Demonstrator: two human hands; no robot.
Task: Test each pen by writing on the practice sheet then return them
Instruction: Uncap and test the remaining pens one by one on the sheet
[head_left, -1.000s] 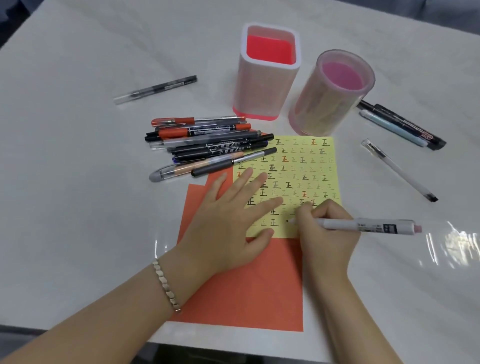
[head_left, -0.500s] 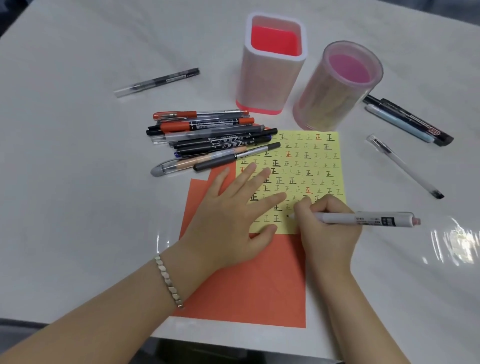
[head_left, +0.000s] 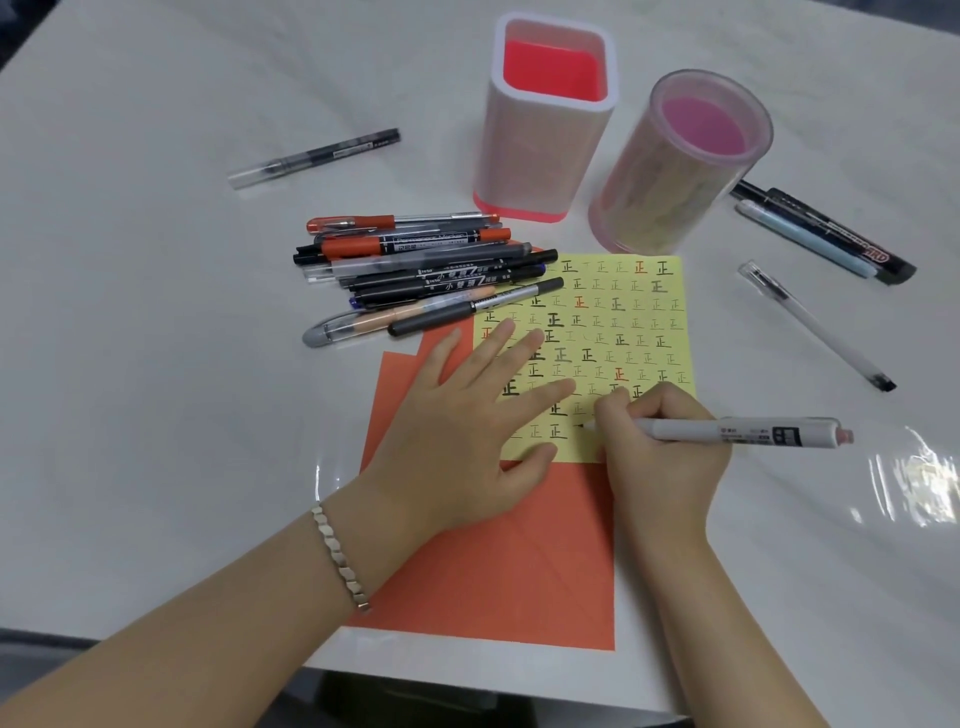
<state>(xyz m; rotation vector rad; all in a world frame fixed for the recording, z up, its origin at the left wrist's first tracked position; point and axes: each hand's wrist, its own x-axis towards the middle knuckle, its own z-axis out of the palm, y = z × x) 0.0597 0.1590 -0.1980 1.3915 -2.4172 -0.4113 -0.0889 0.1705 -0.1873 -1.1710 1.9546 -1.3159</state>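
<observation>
Tip of white pen (head_left: 743, 431) on yellow practice sheet (head_left: 623, 312); pen pile (head_left: 426, 275) overlaps sheet's upper-left corner.

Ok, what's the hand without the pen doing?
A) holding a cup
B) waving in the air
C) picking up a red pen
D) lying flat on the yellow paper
D: the left hand lies with straight fingers on the yellow practice sheet, while the right hand grips the white pen.
</observation>
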